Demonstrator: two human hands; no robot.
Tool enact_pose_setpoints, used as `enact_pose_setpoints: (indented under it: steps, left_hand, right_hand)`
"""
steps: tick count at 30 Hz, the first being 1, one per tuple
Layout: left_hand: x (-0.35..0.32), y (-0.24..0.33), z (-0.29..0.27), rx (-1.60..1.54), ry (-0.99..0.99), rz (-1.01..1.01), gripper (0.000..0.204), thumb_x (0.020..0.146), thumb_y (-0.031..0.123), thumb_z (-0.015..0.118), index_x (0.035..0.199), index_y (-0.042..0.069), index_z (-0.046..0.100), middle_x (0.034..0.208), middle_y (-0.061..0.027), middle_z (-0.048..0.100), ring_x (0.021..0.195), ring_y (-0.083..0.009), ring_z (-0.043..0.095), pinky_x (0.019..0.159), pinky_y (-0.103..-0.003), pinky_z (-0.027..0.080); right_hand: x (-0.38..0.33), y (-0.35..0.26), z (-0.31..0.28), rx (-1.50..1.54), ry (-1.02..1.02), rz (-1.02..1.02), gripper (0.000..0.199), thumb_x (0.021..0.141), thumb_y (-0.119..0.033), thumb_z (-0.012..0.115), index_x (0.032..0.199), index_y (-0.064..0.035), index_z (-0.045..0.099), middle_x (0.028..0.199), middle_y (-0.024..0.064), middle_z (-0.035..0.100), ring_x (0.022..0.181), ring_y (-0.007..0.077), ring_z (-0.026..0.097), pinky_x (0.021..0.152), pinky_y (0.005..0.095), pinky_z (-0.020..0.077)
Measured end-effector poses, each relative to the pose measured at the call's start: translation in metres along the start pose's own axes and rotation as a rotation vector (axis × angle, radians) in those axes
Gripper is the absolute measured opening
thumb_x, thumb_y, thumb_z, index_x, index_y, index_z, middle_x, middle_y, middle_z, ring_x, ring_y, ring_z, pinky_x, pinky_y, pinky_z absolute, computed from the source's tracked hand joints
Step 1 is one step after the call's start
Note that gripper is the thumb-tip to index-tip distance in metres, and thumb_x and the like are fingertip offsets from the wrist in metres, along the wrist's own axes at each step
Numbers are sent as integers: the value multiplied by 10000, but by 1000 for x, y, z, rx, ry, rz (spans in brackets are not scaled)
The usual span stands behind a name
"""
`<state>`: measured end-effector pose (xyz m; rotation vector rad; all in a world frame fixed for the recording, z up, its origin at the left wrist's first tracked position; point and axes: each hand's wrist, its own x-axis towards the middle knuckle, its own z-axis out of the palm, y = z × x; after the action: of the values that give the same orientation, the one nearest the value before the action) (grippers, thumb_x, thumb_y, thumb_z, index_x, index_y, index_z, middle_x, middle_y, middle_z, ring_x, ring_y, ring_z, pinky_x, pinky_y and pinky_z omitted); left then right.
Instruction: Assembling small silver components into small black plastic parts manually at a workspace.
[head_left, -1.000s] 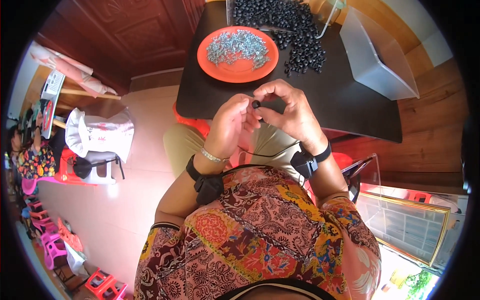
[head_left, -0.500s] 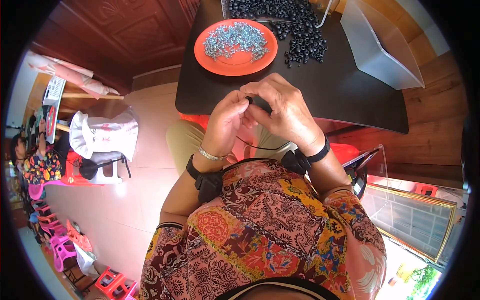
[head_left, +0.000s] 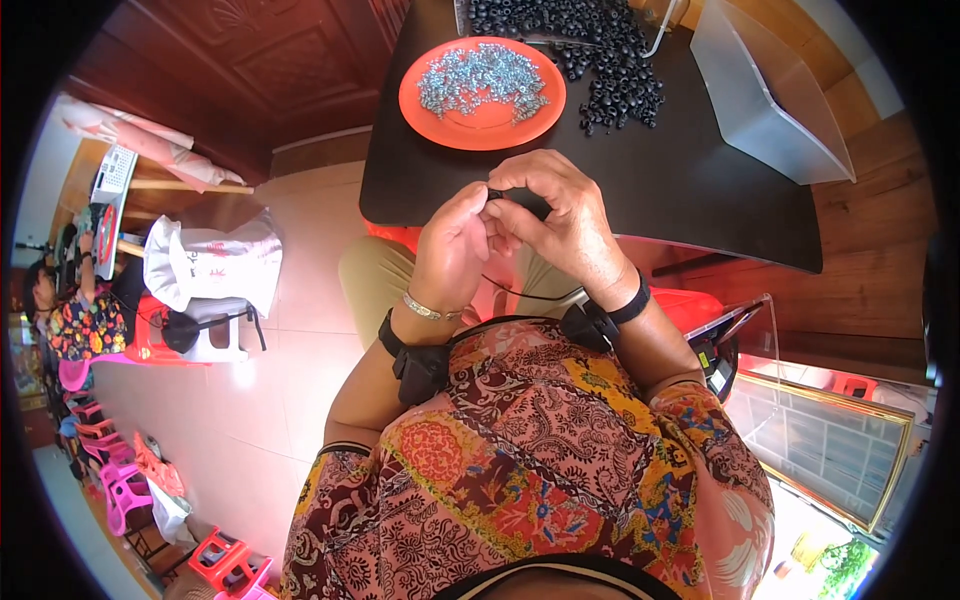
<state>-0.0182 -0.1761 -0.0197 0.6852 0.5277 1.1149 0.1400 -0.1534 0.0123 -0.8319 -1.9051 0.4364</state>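
In front of my body, at the table's near edge, my left hand (head_left: 450, 245) and my right hand (head_left: 568, 222) meet fingertip to fingertip. Between their thumbs and forefingers is pinched a small black part (head_left: 494, 195), mostly covered by the fingers. It resembles the round black pieces in the pile. Beyond the hands stands an orange-red plate (head_left: 470, 140) bearing a heap of tiny silvery metal pieces (head_left: 480, 72), too small to name surely. Right of the plate spreads a pile of small black ring-like parts (head_left: 622, 95).
The dark table (head_left: 700, 205) carries a translucent plastic bin (head_left: 765, 125) at its right side. A clear container (head_left: 655, 30) lies by the black pile. Left on the floor side are a white sack (head_left: 215, 265) and plastic stools (head_left: 220, 560). Another person (head_left: 85, 325) sits far left.
My right fingers have closed in further over the black part, so less of it shows. Both hands stay at nearly the same place; the whole view has shifted slightly.
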Motion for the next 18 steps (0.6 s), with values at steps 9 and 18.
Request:
enact_pose_setpoints:
  steps: [9,18]
  left_hand:
    - [-4,3,2,-2,-3,22,312,981,282,434,1045,16,585,911,-58,617,792,-159,573,701,-302,443]
    - [-1,-1,-1,-72,-5,2,315,986,255,427,1077,5,594,1014,-59,628,827,-149,572,714,-292,453]
  right_hand:
    - [-3,2,1,41,4,13,277,710,-112,789,951,-58,663,957,101,669,910,282,652,772,374,540]
    - [-6,-2,0,87,-10,79,278,703,-19,781,950,-40,655,1065,132,662,958,247,653,813,346,520]
